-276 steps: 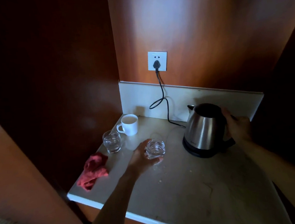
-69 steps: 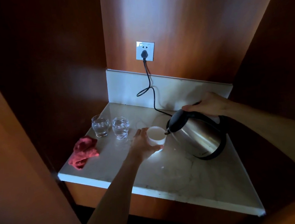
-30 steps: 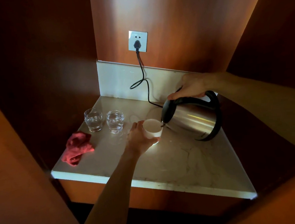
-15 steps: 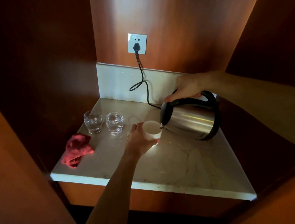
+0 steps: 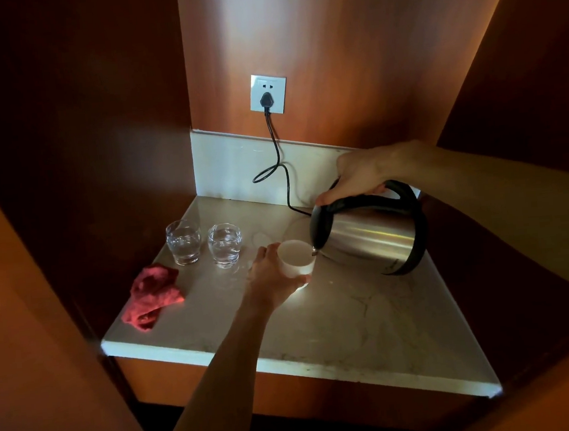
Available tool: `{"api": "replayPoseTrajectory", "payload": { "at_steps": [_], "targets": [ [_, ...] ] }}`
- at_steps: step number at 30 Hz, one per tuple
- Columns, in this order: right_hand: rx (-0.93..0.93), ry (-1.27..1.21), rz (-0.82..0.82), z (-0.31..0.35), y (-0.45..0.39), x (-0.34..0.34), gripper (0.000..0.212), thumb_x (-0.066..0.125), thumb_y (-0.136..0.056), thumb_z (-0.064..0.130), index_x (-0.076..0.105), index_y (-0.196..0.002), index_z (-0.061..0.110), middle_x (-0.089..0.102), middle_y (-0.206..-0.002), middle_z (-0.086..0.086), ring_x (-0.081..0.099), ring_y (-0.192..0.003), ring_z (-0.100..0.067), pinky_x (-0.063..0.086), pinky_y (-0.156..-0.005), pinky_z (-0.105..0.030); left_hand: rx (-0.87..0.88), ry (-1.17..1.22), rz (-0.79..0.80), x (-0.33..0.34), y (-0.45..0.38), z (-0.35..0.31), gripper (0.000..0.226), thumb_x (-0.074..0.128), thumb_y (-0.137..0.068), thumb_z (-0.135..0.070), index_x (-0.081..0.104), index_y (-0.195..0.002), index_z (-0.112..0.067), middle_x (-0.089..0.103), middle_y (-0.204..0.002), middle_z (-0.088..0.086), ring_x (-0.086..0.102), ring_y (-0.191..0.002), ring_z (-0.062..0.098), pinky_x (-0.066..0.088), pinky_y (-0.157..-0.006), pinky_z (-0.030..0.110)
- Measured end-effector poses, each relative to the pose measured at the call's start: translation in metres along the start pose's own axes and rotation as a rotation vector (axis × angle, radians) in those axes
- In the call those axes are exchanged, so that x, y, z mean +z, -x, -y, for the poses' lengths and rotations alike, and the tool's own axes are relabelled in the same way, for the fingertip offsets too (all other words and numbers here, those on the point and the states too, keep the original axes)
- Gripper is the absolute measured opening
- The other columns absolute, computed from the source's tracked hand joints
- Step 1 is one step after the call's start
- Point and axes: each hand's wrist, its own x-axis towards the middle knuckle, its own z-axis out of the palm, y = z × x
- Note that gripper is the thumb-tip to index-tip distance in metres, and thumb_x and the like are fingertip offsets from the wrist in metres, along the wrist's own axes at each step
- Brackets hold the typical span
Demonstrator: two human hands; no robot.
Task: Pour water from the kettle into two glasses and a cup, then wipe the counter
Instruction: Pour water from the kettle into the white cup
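- A crumpled red cloth (image 5: 151, 296) lies at the left edge of the pale marble worktop (image 5: 337, 320), well to the left of the white cup (image 5: 296, 258) and nearer the front edge than the glasses.
- Two clear glasses stand upright side by side, left of the cup and a little further back: the left glass (image 5: 183, 242) just behind the cloth, the right glass (image 5: 225, 245) between it and the cup. Both hold water.
- The left hand (image 5: 272, 275) is wrapped around the near left side of the cup, steadying it on the worktop.
- The cup sits upright, its rim right beneath the spout of the kettle (image 5: 369, 232).
- The steel kettle is tipped steeply toward the cup, spout down, its body raised to the cup's right.
- The right hand (image 5: 360, 176) is closed over the kettle's black handle, above and right of the cup.
- Behind the cup, a black cord (image 5: 281, 171) runs up the backsplash to a white wall socket (image 5: 267, 93).
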Motion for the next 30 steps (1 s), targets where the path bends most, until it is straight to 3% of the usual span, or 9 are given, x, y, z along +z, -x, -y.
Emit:
{"api": "replayPoseTrajectory", "payload": {
  "at_steps": [26,30],
  "targets": [
    [-0.010,0.086,0.018,0.016,0.002,-0.010,0.077,0.058,-0.079,0.084,0.053,-0.049,0.013,0.052,-0.038,-0.004,0.050,-0.043,-0.024,0.051,-0.063,-0.031,0.043,-0.010,0.001,-0.004,-0.001,0.001,0.092,0.090,-0.056,-0.051,0.051,-0.134,-0.020,0.055,-0.126,0.000,0.058,-0.114,0.023,0.048,-0.093,0.037],
    [-0.004,0.101,0.022,0.020,0.003,-0.012,0.075,0.059,-0.079,0.082,0.055,-0.054,0.012,0.051,-0.038,-0.003,0.049,-0.041,-0.023,0.047,-0.058,-0.029,0.028,-0.020,0.011,-0.004,-0.001,0.000,0.093,0.089,-0.057,-0.052,0.049,-0.135,-0.021,0.054,-0.127,0.000,0.058,-0.115,0.024,0.047,-0.095,0.037]
  ]
}}
